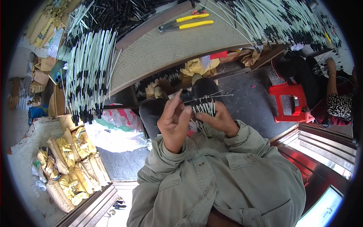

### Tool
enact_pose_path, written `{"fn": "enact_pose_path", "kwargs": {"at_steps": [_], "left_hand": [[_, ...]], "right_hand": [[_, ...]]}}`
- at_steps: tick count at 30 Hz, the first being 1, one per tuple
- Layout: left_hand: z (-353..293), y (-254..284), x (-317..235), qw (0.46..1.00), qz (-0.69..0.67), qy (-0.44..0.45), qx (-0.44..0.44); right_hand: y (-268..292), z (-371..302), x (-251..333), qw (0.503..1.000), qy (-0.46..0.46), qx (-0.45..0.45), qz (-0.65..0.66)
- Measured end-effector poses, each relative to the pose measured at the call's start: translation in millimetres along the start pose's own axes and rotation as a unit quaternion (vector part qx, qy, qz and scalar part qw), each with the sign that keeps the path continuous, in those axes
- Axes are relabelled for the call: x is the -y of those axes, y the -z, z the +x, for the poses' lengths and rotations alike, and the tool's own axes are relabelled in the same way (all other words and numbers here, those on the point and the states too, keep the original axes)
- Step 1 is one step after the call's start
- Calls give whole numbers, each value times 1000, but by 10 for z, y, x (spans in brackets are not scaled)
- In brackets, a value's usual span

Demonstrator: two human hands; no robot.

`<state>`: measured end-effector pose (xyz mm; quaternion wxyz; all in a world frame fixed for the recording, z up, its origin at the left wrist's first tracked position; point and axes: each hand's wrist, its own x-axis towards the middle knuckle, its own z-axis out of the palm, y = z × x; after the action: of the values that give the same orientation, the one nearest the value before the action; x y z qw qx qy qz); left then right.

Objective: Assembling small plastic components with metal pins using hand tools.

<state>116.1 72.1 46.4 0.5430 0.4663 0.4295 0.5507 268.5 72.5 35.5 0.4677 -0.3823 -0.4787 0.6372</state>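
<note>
In front of my lap, my right hand (221,119) is closed round a bundle of thin white rods with black ends (205,107). To its left, my left hand (174,121) has thumb and fingers bent together at a thin black-ended rod (216,94) that lies across the top of the bundle. A dark rounded piece (185,95) shows at the left fingertips; its exact kind is unclear. More white rod ends (200,126) stick out below the right hand, partly hidden by it.
Ahead is a worktable (151,53) with yellow-handled pliers (186,23). Stacks of white rods lie at its left (89,68) and right (276,19). A red stool (289,100) and a co-worker's arm (332,77) are at right. Filled sacks (72,166) lie on the left floor.
</note>
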Motion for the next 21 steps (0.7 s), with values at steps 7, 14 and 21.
{"fn": "enact_pose_path", "kwargs": {"at_steps": [7, 14, 21], "left_hand": [[-24, -86, -54, 998, -64, -20, -14], [-71, -103, 32, 997, -45, -28, -51], [-64, -144, 12, 992, -112, 29, -52]], "right_hand": [[9, -14, 13, 999, 9, -5, -36], [-20, -36, 23, 1000, -23, 5, -11], [14, -54, -72, 999, -32, 41, -2]]}}
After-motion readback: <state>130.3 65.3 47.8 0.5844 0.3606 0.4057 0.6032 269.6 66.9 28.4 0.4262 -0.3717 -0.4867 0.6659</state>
